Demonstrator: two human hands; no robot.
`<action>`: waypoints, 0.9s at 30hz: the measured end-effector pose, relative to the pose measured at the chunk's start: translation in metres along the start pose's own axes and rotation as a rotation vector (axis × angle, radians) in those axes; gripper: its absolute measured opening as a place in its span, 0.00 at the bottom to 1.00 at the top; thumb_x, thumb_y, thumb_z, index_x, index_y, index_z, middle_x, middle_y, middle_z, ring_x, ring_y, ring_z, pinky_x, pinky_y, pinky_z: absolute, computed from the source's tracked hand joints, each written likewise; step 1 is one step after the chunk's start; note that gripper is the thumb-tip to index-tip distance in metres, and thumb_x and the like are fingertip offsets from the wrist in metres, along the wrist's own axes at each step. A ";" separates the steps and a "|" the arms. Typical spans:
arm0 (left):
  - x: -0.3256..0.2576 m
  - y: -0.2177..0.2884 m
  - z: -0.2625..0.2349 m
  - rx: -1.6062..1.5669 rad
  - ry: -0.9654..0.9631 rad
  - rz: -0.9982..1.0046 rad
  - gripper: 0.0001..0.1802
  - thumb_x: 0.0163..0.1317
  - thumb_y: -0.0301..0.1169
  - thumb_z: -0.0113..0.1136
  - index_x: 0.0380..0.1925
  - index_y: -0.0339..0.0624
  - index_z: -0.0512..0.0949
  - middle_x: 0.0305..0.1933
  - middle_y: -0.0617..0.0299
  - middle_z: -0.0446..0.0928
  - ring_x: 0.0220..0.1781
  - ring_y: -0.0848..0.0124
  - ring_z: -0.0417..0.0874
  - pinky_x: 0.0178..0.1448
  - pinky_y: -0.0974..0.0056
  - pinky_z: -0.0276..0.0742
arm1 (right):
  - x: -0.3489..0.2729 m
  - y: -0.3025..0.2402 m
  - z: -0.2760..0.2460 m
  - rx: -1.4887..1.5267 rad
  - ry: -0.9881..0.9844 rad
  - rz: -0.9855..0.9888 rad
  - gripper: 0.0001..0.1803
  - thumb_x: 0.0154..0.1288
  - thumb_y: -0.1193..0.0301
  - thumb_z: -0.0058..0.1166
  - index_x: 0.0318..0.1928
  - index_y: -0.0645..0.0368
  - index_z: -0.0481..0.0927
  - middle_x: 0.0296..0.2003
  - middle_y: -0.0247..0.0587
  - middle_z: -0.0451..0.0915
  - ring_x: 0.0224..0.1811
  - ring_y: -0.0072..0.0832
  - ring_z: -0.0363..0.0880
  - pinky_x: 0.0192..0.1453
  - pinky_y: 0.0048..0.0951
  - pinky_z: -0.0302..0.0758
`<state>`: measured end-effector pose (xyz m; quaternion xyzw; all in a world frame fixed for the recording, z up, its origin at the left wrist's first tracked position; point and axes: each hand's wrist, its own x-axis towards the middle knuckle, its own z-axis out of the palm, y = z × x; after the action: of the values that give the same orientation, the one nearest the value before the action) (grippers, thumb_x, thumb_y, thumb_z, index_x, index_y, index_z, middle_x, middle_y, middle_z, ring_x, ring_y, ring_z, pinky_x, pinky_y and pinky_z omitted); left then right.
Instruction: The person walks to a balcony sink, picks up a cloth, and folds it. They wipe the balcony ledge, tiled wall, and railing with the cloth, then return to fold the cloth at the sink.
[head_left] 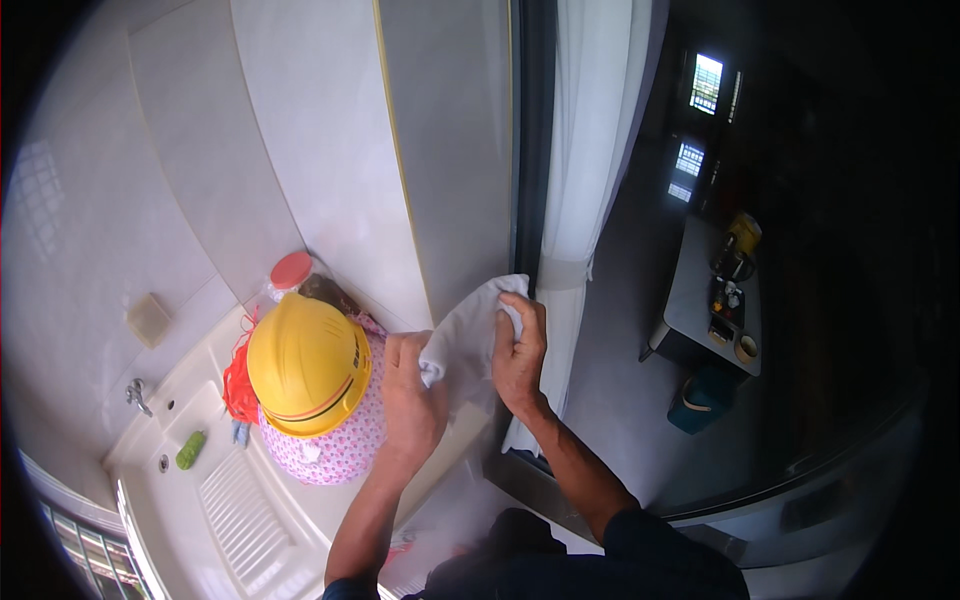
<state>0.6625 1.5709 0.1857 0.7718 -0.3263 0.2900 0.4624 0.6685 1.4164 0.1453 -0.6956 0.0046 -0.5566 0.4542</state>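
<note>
A white cloth (468, 322) is stretched between my two hands in front of the tiled wall, with its middle sagging a little. My left hand (412, 385) pinches its lower left end. At the upper right end, my right hand (520, 352) grips the cloth between thumb and fingers. To the left of my left hand, a yellow hard hat (305, 362) rests on a pink-and-white patterned fabric bundle (322, 450). What lies beneath that bundle is hidden.
A cream laundry sink (190, 490) with a ribbed washboard holds a green scrubber (190, 450); its tap (138, 396) is at the wall. Near the hat are a red bag (240, 385) and a red-lidded jar (292, 270). Right: white curtain (585, 200), low table (705, 290), dark teal bin (698, 402).
</note>
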 end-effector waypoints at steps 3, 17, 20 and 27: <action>0.023 0.003 0.015 0.138 0.036 0.105 0.30 0.35 0.14 0.64 0.45 0.39 0.74 0.42 0.50 0.71 0.45 0.51 0.76 0.47 0.56 0.73 | 0.016 0.008 0.010 0.004 -0.004 -0.020 0.16 0.66 0.83 0.47 0.54 0.64 0.73 0.47 0.49 0.72 0.49 0.42 0.73 0.55 0.34 0.70; 0.160 0.045 0.022 0.667 0.653 0.464 0.21 0.45 0.17 0.65 0.43 0.40 0.77 0.41 0.53 0.73 0.45 0.57 0.74 0.52 0.57 0.69 | 0.219 -0.001 0.067 0.127 0.270 -0.857 0.21 0.56 0.83 0.60 0.51 0.55 0.83 0.40 0.40 0.70 0.41 0.35 0.68 0.43 0.31 0.69; 0.152 0.030 0.031 0.783 0.674 0.521 0.19 0.45 0.27 0.70 0.40 0.51 0.81 0.52 0.56 0.70 0.60 0.55 0.68 0.65 0.50 0.60 | 0.208 0.016 0.066 0.140 0.272 -0.829 0.23 0.52 0.84 0.59 0.51 0.56 0.83 0.39 0.39 0.69 0.40 0.34 0.69 0.42 0.31 0.70; 0.022 -0.060 0.080 0.846 0.378 0.417 0.14 0.53 0.31 0.68 0.40 0.59 0.78 0.67 0.54 0.63 0.74 0.45 0.55 0.74 0.37 0.43 | 0.077 0.096 0.033 0.056 0.011 -0.587 0.25 0.47 0.88 0.57 0.49 0.63 0.83 0.43 0.43 0.70 0.40 0.37 0.72 0.41 0.33 0.74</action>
<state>0.7338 1.5154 0.1384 0.7440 -0.2379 0.6175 0.0926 0.7718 1.3415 0.1441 -0.6516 -0.2096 -0.6677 0.2927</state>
